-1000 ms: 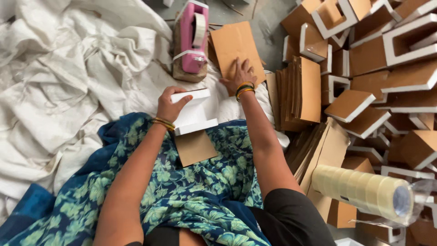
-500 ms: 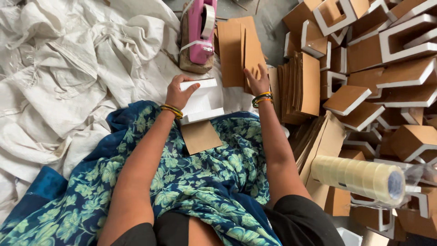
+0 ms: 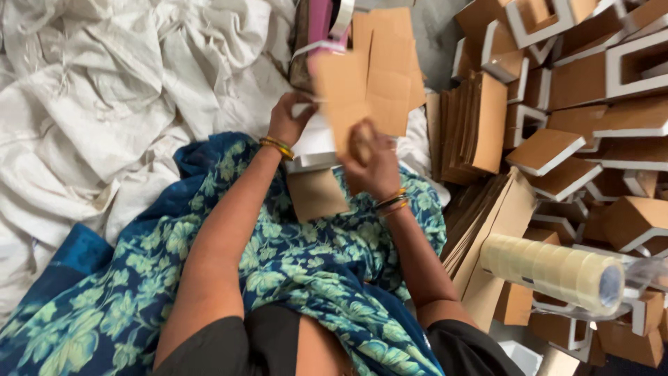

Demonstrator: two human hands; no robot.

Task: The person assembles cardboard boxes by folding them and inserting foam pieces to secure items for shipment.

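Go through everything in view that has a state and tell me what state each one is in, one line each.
right hand: gripping the flat cardboard blank, raised
flat cardboard blank: unfolded, held up, blurred
left hand: resting on the white box
white box: on the lap, atop a brown card
folded boxes: assembled, piled
tape rolls: stacked on a spindle

To the right, the stack of flat cardboard blanks (image 3: 473, 129) and the pile of folded boxes (image 3: 591, 139) block the way. A tape roll (image 3: 553, 271) stands near the right elbow. To the left, over the white sacks (image 3: 104, 104), there is free room.

Blue floral-print cloth (green leaves), gold bangles on both wrists.
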